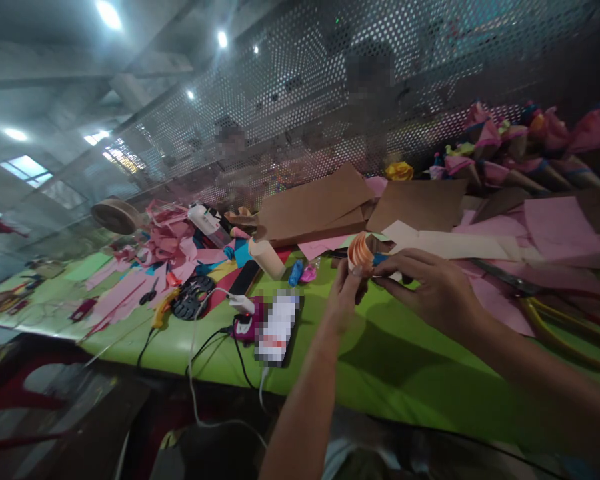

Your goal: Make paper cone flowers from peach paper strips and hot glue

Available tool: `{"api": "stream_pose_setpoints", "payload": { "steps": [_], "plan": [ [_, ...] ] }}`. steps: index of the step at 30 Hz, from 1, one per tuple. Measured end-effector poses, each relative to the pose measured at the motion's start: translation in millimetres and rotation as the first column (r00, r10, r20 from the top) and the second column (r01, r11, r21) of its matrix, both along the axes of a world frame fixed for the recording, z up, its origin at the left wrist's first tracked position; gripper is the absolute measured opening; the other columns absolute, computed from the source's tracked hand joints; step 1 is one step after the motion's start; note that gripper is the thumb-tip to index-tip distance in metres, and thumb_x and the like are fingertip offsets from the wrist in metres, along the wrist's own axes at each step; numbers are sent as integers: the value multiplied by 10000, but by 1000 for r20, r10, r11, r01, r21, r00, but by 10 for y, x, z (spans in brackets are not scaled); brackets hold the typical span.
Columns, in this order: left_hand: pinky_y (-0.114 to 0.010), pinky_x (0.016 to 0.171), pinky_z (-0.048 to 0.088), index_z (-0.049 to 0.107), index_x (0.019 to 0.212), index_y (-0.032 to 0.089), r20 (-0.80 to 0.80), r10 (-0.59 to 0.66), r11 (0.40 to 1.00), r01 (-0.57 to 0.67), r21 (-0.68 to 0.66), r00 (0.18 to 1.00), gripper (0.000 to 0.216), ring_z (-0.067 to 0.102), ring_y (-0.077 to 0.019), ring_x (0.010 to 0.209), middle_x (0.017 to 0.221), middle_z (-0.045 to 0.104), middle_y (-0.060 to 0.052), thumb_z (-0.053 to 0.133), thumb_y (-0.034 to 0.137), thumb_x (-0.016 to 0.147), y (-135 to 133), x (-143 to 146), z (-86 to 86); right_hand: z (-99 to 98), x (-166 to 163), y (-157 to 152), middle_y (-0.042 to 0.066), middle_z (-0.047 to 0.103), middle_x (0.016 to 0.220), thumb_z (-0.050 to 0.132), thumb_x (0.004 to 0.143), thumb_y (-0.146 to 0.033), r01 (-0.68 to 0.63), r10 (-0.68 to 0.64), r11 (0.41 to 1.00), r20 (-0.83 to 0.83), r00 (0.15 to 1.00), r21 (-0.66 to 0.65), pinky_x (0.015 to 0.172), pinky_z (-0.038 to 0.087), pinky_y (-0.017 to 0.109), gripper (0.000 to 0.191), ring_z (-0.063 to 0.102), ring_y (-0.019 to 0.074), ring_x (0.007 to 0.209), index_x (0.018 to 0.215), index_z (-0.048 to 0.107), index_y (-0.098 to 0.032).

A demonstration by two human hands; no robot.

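A small rolled strip of orange-and-white paper (361, 252) is held just above the far side of the green bench (410, 360). It is pinched from below by the fingers of the left hand (347, 297) and clasped from the side by those of the right hand (433, 288). Brown cardboard sheets (320, 207) are spread just behind it, pink paper sheets (560, 227) to its right, and a white cylinder (267, 258) is seen lying to its left.

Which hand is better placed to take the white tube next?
Probably the left hand: it is nearer the white tube, which lies to its left. The right hand holds the paper roll farther away.
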State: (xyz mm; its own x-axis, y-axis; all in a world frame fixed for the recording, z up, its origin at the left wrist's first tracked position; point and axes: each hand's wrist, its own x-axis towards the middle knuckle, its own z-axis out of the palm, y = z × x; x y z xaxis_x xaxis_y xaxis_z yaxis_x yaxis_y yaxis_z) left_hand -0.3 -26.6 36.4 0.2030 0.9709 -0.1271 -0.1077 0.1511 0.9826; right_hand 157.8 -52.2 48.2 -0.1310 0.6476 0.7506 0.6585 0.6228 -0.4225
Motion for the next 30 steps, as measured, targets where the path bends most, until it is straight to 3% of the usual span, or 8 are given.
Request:
{"api": "stream_pose_setpoints", "payload": {
  "steps": [6,16,23,30],
  "plan": [
    [-209,609,379,614,993,229,18,-2,1000,3,-27,1000,411,452,-104,670,775,496,25,712,584,809,10,1,-21,-78,-6,18,41,779,859,624,930,-199,19,-19,1000,28,999,3,680,556,344,139,731,217,775,895,736,-275],
    [-197,553,316,601,974,217,47,-40,999,38,31,998,414,381,-82,599,698,425,47,700,595,835,-7,-11,-14,-78,-14,16,45,776,853,627,928,-170,31,-33,998,38,999,49,669,552,343,130,731,223,765,913,721,-258],
    [-192,558,340,615,994,217,48,-13,1000,13,0,999,459,408,-82,621,714,454,44,732,616,800,-1,-4,-19,-110,-27,12,44,782,856,636,933,-192,54,-58,995,53,997,78,692,553,342,116,729,217,765,903,727,-258],
    [-201,546,289,604,962,213,90,-62,997,56,59,994,499,370,-80,602,697,437,47,737,652,765,16,-1,-54,-116,-34,29,41,767,816,621,938,-189,70,-80,988,71,994,140,654,528,315,116,711,197,728,877,708,-236]
  ]
}}
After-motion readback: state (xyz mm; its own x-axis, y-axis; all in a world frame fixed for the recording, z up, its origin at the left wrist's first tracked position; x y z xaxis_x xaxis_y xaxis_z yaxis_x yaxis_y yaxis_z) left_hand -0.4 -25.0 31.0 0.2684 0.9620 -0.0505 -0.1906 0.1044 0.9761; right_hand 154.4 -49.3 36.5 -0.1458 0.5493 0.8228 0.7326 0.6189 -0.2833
